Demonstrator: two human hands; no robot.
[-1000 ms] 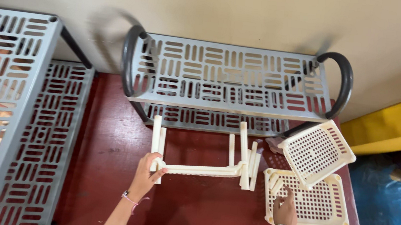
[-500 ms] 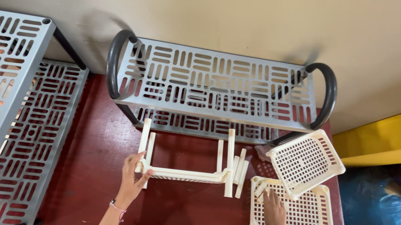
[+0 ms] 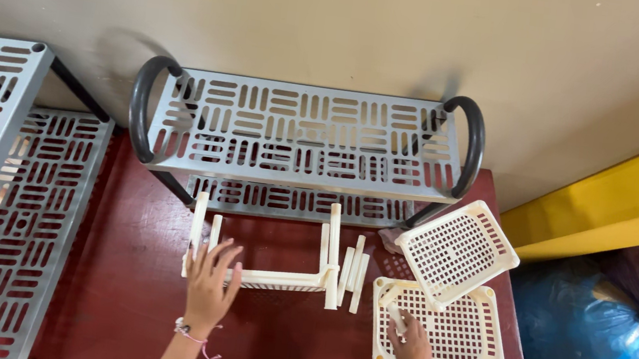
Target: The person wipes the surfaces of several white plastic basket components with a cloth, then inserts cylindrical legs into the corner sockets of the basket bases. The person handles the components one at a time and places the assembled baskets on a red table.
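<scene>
- Cream plastic parts on the red table (image 3: 121, 301): one frame (image 3: 268, 274) with upright posts, centre; two perforated trays at the right edge, upper tray (image 3: 456, 251) tilted over the flat lower tray (image 3: 462, 336).
- Left hand (image 3: 209, 287): fingers spread, flat on the frame's left end.
- Right hand (image 3: 409, 346): loosely curled, touching the lower tray's near-left corner.

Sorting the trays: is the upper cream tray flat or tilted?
Tilted: the upper tray leans askew, one corner overlapping the flat tray under the right hand.

packages: blue plastic bag (image 3: 594, 335) | lower right, beside red table (image 3: 121, 301)
</scene>
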